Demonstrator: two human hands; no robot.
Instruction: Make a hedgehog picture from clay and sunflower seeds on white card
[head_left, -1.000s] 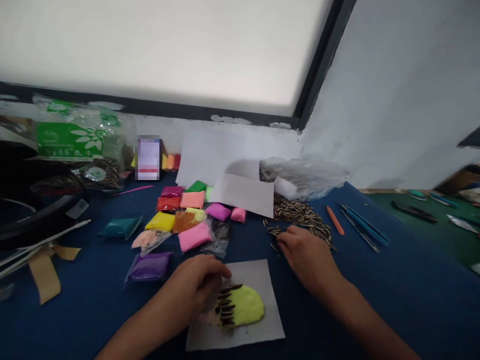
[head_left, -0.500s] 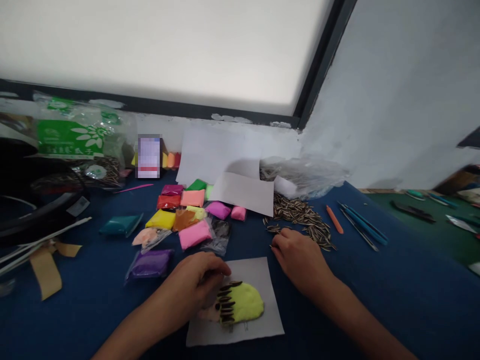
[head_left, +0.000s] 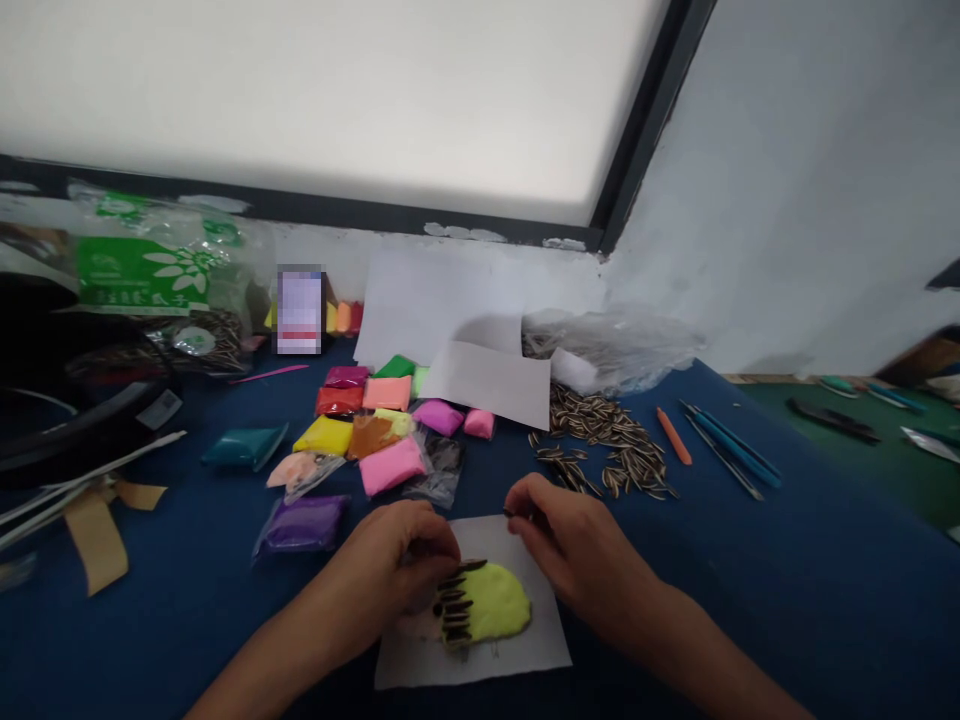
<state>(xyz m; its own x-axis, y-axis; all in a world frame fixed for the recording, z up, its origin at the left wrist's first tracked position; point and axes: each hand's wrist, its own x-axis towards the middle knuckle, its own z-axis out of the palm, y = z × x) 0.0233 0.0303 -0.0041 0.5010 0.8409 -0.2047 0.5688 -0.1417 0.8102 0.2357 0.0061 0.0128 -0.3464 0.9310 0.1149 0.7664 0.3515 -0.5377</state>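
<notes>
A flat yellow-green clay shape with a pinkish end lies on a white sheet of paper. Dark striped sunflower seeds stick out of it in rows beside the pink part. My left hand rests at the clay's left edge, partly covering the pink end; its fingers are curled together, and whatever they hold is hidden. Above the paper's upper right part, my right hand pinches a dark sunflower seed between thumb and fingertips. A pile of loose seeds lies beyond this hand.
Clay packets of several colours, including a purple packet and a pink packet, lie left of centre. Blue tweezers and an orange stick lie at right. A seed bag stands at the back left.
My right hand has moved left and nearer from the seed pile to over the paper, with a seed in its fingertips. The left hand has barely moved.
</notes>
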